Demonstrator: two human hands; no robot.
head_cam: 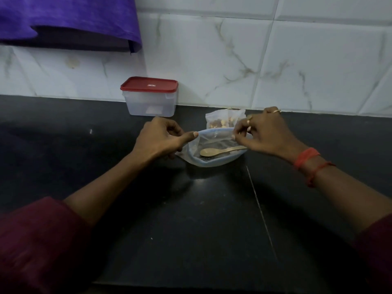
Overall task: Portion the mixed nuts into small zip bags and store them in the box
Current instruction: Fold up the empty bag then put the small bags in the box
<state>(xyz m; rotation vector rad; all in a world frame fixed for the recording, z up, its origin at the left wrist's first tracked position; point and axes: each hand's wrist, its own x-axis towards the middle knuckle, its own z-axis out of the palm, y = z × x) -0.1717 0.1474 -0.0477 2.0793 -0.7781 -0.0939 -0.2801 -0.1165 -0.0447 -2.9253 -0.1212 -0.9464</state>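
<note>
An empty clear zip bag [214,138] is stretched between my hands over a pale blue bowl [214,161]. My left hand [161,137] pinches its left edge with thumb and curled fingers. My right hand [265,132] pinches its right top corner. A wooden spoon [220,151] lies in the bowl beneath the bag. Behind the bowl a filled zip bag of mixed nuts [223,120] rests on the counter. The clear storage box with a red lid [150,96] stands shut against the wall, behind my left hand.
The black counter [201,219] runs to the white marble-tiled wall [275,60]. A purple cloth [70,20] hangs at the top left. A thin seam crosses the counter on the right.
</note>
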